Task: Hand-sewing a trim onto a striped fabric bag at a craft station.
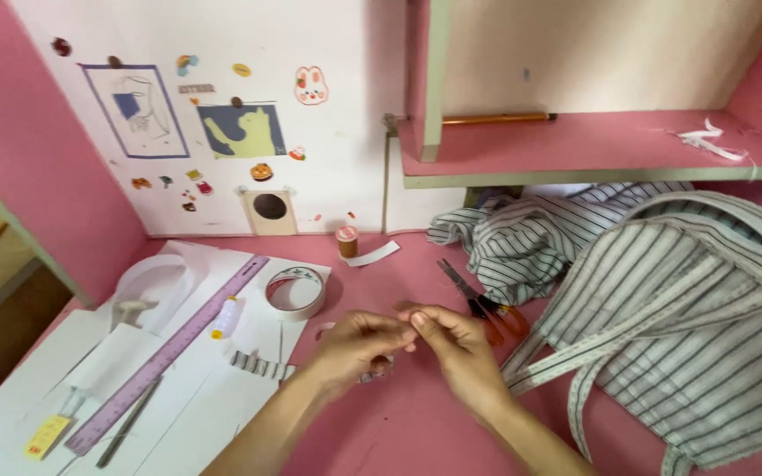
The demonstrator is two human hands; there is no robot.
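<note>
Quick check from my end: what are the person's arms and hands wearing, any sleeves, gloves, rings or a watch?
Both forearms are bare as far as the frame shows, with no sleeves in view. The left hand and right hand wear no gloves. No watch or bracelet shows at either wrist, and no ring can be made out on the fingers.

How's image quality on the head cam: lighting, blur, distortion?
Head view: soft, even light, no glare, only faint shadows under the left hand and right hand. Fingertips slightly soft, so whatever they pinch is unreadable. Wide-angle bend shows on the shelf edge. Orange-handled scissors and tape roll are reasonably sharp.
</note>
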